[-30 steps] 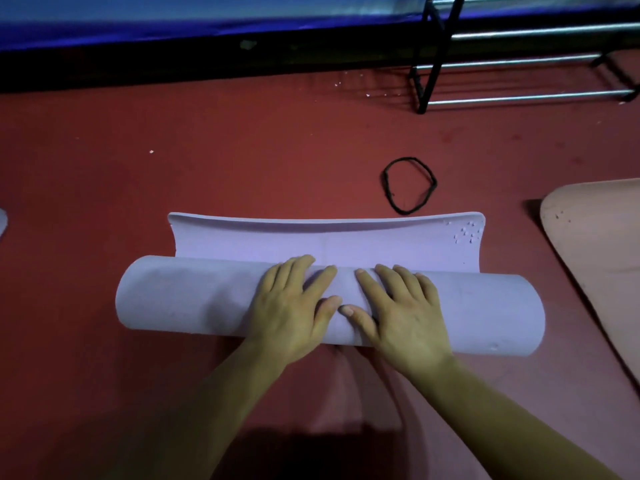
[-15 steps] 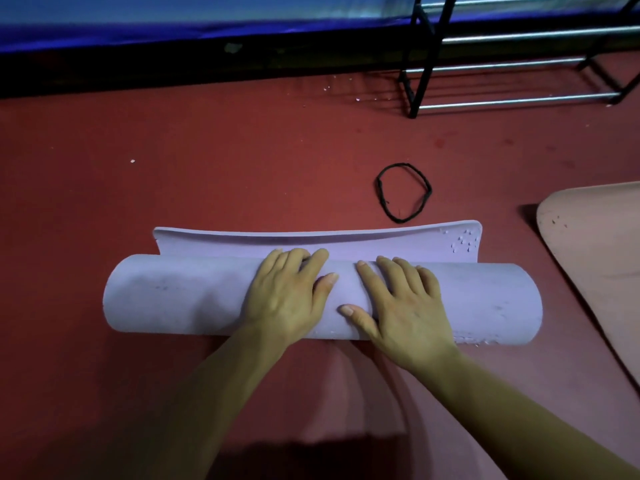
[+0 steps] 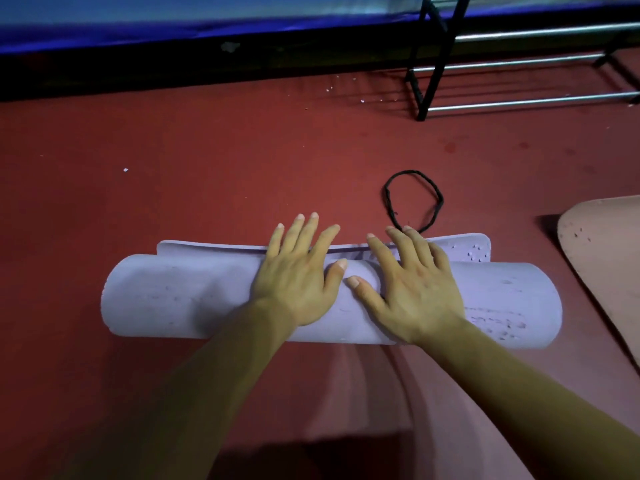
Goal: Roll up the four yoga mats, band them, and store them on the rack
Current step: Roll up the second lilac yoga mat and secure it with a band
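Note:
A lilac yoga mat (image 3: 180, 299) lies rolled almost to its end across the red floor, with only a narrow strip of its far edge flat beyond the roll. My left hand (image 3: 298, 271) and my right hand (image 3: 412, 282) press flat on top of the roll near its middle, fingers straight and reaching over the far edge. A black elastic band (image 3: 412, 199) lies in a loop on the floor just beyond my right fingertips. The black metal rack (image 3: 436, 57) with silver rails stands at the back right.
A pink mat (image 3: 606, 258) lies flat at the right edge of the view. A dark wall base with a blue strip runs along the back. Small white crumbs dot the red floor (image 3: 207, 161).
Both hands have pushed the roll forward, so the flat strip of mat beyond it has shrunk to a thin edge. My fingers now reach past the roll's far side.

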The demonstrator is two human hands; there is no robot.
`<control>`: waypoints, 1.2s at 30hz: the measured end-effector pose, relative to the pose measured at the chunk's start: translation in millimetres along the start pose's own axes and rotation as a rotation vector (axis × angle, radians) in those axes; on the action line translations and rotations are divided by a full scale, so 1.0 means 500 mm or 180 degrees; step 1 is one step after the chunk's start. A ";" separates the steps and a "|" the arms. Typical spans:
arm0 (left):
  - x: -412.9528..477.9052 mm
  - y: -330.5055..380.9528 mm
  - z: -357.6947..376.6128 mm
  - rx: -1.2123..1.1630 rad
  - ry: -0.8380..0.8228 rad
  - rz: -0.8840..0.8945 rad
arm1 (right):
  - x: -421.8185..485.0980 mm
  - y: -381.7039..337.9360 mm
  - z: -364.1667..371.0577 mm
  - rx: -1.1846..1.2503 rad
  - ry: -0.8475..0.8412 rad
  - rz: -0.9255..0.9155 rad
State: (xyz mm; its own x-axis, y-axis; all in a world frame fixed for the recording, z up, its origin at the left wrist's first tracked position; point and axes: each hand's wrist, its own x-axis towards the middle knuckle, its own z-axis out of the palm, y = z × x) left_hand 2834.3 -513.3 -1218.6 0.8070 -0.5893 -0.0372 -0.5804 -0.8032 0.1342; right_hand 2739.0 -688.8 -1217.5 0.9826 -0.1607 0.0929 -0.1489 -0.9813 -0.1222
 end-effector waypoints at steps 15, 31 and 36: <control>0.096 -0.025 -0.026 -0.0045 -0.1322 0.0277 | 0.064 0.017 0.004 0.0186 -0.0743 0.0085; -0.029 -0.003 -0.019 0.0297 -0.0362 0.0553 | -0.046 -0.010 -0.004 0.0278 -0.0118 -0.0041; -0.065 0.006 -0.016 0.0323 0.0006 0.0754 | -0.033 0.021 -0.024 -0.0021 -0.0517 0.0052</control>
State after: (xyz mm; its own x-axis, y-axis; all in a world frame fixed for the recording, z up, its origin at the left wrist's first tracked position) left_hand 2807.2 -495.7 -1209.3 0.6474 -0.7620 -0.0148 -0.7612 -0.6474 0.0388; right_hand 2719.7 -697.8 -1208.6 0.9849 -0.1580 -0.0701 -0.1654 -0.9794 -0.1159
